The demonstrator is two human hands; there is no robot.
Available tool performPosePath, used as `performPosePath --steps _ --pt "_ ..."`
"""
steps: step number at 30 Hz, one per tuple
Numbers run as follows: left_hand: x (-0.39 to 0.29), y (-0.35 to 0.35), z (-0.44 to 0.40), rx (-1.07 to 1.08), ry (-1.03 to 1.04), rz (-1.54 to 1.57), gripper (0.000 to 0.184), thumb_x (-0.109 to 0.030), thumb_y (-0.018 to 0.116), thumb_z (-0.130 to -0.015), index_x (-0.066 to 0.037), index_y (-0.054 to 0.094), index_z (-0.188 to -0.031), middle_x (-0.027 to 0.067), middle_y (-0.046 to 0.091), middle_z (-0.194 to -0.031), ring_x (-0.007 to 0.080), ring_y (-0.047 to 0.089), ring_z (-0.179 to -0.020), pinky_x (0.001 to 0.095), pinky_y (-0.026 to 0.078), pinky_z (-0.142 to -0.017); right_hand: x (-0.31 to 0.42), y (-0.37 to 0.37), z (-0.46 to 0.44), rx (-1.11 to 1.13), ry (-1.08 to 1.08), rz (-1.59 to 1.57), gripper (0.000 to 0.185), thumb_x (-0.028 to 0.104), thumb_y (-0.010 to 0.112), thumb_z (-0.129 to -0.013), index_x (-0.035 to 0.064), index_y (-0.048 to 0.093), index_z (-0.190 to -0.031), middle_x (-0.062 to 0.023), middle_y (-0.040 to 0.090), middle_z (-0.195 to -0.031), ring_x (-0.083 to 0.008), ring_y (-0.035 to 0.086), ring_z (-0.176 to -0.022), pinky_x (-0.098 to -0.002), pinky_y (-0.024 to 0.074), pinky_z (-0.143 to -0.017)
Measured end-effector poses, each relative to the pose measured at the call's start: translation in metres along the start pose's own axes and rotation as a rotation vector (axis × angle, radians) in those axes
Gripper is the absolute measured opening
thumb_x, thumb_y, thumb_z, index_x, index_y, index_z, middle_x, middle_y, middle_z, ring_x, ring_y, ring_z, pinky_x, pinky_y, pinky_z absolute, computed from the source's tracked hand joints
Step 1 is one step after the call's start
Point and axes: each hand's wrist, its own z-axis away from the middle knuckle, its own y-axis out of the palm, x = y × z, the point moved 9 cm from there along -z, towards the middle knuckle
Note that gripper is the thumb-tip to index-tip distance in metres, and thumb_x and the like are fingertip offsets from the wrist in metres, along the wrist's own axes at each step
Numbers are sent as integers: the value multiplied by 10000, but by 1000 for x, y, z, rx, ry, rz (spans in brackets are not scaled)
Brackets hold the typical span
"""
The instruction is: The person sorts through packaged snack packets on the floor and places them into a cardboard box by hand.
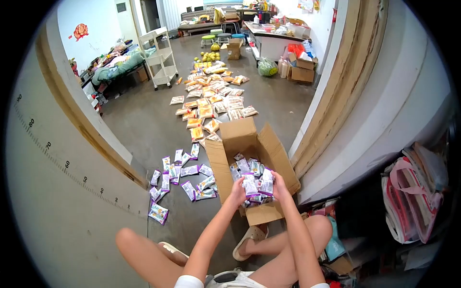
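Note:
Over an open cardboard box (218, 165), my left hand (238, 191) is closed on a small white and purple packet (249, 186). Close beside it, my right hand (278, 186) grips another such packet (266, 182). The box stands on the floor with its flaps spread and holds several similar packets (243, 165). More white and purple packets (189, 170) lie scattered on the floor to the left of the box.
Many orange and white bags (206, 112) cover the floor beyond the box. A white cart (160, 60) stands behind them at the left. Door frames (343, 91) rise on both sides. Bags (413, 192) hang at the right.

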Motion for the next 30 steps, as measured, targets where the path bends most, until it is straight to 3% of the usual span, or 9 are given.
performPosePath --steps 6,7,16,19,23,26,30 --pt "5 -23 1 -44 -26 60 382 -291 322 -760 -40 332 -1048 149 472 -945 314 479 -824 440 371 -725 -6 -26 -3 -74 42 34 352 333 383 -729 31 453 -897 -124 524 -781 -270 531 -630 -384 439 -586" --pt "7 -26 1 -70 -21 14 375 -321 309 -752 -52 378 -1004 122 486 -939 281 484 -830 426 380 -709 -6 -26 -4 -54 50 23 350 333 375 -736 28 451 -889 -125 524 -776 -272 532 -623 -383 439 -581" --pt "20 -18 3 -23 -72 7 399 -341 287 -760 -70 365 -1042 124 455 -1000 283 449 -905 434 348 -756 -5 -23 6 -72 87 50 374 332 385 -739 -5 442 -891 -138 521 -759 -271 529 -655 -380 445 -585" --pt "24 -5 7 33 -118 64 408 -339 249 -776 -69 332 -1071 140 432 -1022 293 433 -923 444 349 -752 -11 -28 2 -69 117 48 398 347 404 -732 -16 442 -891 -140 520 -775 -277 524 -677 -388 443 -604" --pt "27 -20 3 -51 -125 33 472 -388 258 -763 -68 272 -1109 148 343 -1106 315 389 -965 478 329 -760 -19 -37 -5 -31 159 65 456 379 435 -710 -26 426 -918 -158 507 -842 -276 521 -713 -397 437 -629" --pt "31 -34 3 -181 -156 11 589 -439 303 -732 -88 129 -1172 152 242 -1170 345 362 -979 493 323 -751 -16 -37 12 -117 212 157 629 385 482 -679 -57 266 -1072 -223 418 -983 -305 497 -796 -404 430 -654" --pt "38 -51 -3 -249 -171 89 739 -461 357 -708 -109 -83 -1186 167 122 -1212 396 335 -978 493 328 -744 -12 -38 23 -184 229 137 856 370 524 -655 -47 -42 -1143 -295 261 -1081 -367 448 -866 -414 420 -682"
